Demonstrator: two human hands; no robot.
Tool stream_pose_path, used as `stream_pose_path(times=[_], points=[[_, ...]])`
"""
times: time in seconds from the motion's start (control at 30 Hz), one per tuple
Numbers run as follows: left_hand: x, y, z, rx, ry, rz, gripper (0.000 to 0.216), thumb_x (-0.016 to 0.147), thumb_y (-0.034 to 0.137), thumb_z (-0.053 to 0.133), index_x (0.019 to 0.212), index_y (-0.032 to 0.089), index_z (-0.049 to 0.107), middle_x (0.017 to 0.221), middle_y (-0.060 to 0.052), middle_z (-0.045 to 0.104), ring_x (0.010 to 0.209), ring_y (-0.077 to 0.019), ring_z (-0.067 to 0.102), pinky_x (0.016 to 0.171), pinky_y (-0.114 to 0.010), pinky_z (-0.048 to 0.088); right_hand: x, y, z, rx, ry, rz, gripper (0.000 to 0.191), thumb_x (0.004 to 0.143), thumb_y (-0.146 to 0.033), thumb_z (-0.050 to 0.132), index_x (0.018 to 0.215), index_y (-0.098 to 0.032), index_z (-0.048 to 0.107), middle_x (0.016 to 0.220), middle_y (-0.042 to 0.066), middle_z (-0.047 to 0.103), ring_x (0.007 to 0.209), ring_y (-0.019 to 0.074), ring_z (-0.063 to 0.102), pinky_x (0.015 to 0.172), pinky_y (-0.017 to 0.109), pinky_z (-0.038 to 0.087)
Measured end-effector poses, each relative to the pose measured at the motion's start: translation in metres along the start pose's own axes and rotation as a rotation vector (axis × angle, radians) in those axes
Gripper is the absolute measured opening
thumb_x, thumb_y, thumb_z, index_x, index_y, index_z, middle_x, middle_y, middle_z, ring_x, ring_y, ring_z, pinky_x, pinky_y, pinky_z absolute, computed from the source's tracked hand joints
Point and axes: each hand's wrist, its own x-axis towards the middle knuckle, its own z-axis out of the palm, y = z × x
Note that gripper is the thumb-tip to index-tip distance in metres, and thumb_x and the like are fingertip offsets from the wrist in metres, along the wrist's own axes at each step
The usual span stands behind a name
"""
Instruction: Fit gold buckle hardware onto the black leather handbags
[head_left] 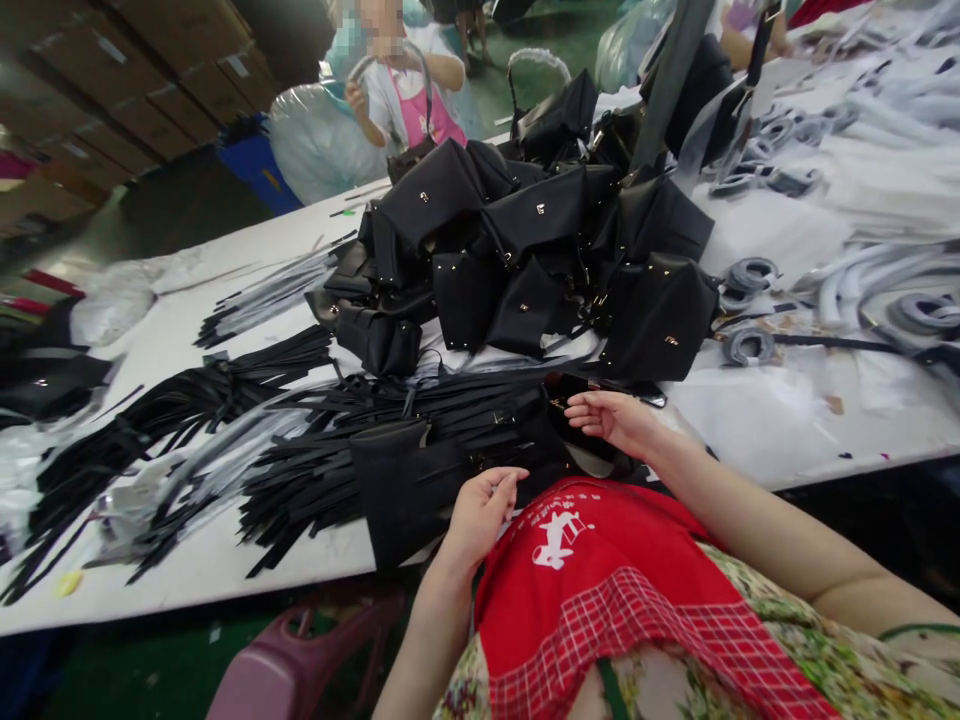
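A black handbag (409, 490) lies at the table's near edge, partly over a pile of black straps. My left hand (484, 508) is at the bag's near side, fingers curled and thumb pressed against them; whatever they pinch is hidden. To its right, my right hand (613, 420) has its palm partly turned up and its fingers stretched to the left. Those fingertips are beside the bag's dark opening and small gold fittings; I cannot tell whether they touch. Black straps (300, 490) spread in a thick bundle left of my hands.
Black handbags with gold fittings form a heap (525, 220) beyond my hands. Rolled grey strips (750, 275) and white material lie on the right of the white table (795, 440). Across it, a person in a pink apron (424, 110) holds a strap. A purple stool (292, 660) stands below.
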Motion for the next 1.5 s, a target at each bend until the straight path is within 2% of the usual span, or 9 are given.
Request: stream_pose_path(times=[0.17,0.3,0.4,0.53,0.67,0.9,1.1,1.23,1.5], points=[[0.002,0.001,0.004,-0.013,0.046,0.002,0.043,0.077,0.049,0.063,0.099,0.012,0.069,0.067,0.001,0.056,0.042,-0.0046,0.04,0.041,-0.019,0.027,-0.007,-0.001,-0.009,0.194,-0.188,0.061,0.053,0.082,-0.024,0.045,0.129,0.0,0.048,0.133,0.024,0.055,0.123,0.026,0.056,0.088,0.032,0.056],[0.003,-0.003,0.002,0.037,0.101,0.006,0.046,0.079,0.053,0.061,0.1,0.012,0.068,0.052,0.005,0.048,0.043,-0.007,0.04,0.042,-0.018,0.027,-0.002,-0.011,-0.012,0.398,-0.188,0.052,0.079,0.082,-0.057,0.051,0.137,-0.001,0.035,0.142,0.028,0.043,0.134,0.0325,0.042,0.098,0.045,0.051],[0.004,-0.005,0.002,0.034,0.078,-0.002,0.051,0.078,0.058,0.06,0.097,0.011,0.067,0.043,0.009,0.037,0.04,-0.0062,0.032,0.042,-0.018,0.022,0.015,-0.026,-0.009,0.405,-0.02,0.002,0.08,0.086,-0.069,0.038,0.134,-0.005,0.04,0.133,0.027,0.051,0.126,0.0315,0.052,0.087,0.044,0.057],[0.003,-0.002,0.005,0.027,0.027,-0.024,0.057,0.075,0.059,0.063,0.101,0.009,0.067,0.04,0.008,0.04,0.037,-0.0056,0.031,0.04,-0.018,0.021,0.035,-0.033,-0.003,0.309,0.114,-0.057,0.036,0.099,-0.029,0.032,0.124,-0.01,0.05,0.104,0.017,0.069,0.097,0.0203,0.069,0.074,0.031,0.062],[-0.004,0.004,0.007,0.002,0.055,-0.083,0.056,0.073,0.055,0.066,0.104,0.009,0.068,0.045,0.003,0.054,0.034,-0.0058,0.038,0.038,-0.018,0.027,0.023,-0.01,0.013,0.193,0.132,-0.053,0.026,0.096,-0.012,0.039,0.115,-0.006,0.055,0.086,0.015,0.073,0.077,0.0182,0.072,0.062,0.024,0.061],[-0.024,0.017,0.005,-0.055,0.145,0.013,0.037,0.079,0.041,0.065,0.101,0.013,0.07,0.067,0.0,0.062,0.041,-0.0056,0.045,0.04,-0.019,0.034,-0.04,0.028,0.059,-0.239,-0.122,-0.153,0.019,0.089,-0.022,0.057,0.103,-0.01,0.065,0.09,0.014,0.075,0.067,0.0183,0.071,0.055,0.023,0.059],[-0.028,0.026,0.009,0.346,0.251,0.353,0.02,0.085,0.034,0.062,0.09,0.017,0.073,0.076,-0.002,0.064,0.069,-0.0126,0.056,0.067,-0.024,0.045,-0.054,0.036,0.07,-0.407,-0.137,-0.238,0.025,0.082,-0.039,0.067,0.09,-0.015,0.069,0.087,0.011,0.075,0.067,0.0187,0.07,0.058,0.026,0.06],[-0.029,0.032,0.014,0.516,0.235,0.47,0.017,0.078,0.032,0.072,0.088,0.018,0.072,0.065,0.002,0.056,0.063,-0.0116,0.052,0.066,-0.024,0.044,-0.062,0.04,0.072,-0.562,-0.149,-0.274,0.034,0.08,-0.05,0.069,0.083,-0.016,0.071,0.079,0.007,0.074,0.063,0.0181,0.069,0.064,0.03,0.061],[-0.034,0.039,0.015,0.752,0.088,0.613,0.011,0.084,0.024,0.067,0.093,0.02,0.072,0.078,-0.001,0.066,0.072,-0.0132,0.059,0.071,-0.024,0.047,-0.074,0.042,0.077,-0.814,-0.153,-0.336,0.04,0.082,-0.057,0.062,0.072,-0.019,0.071,0.066,0.005,0.072,0.062,0.02,0.068,0.063,0.032,0.059]])
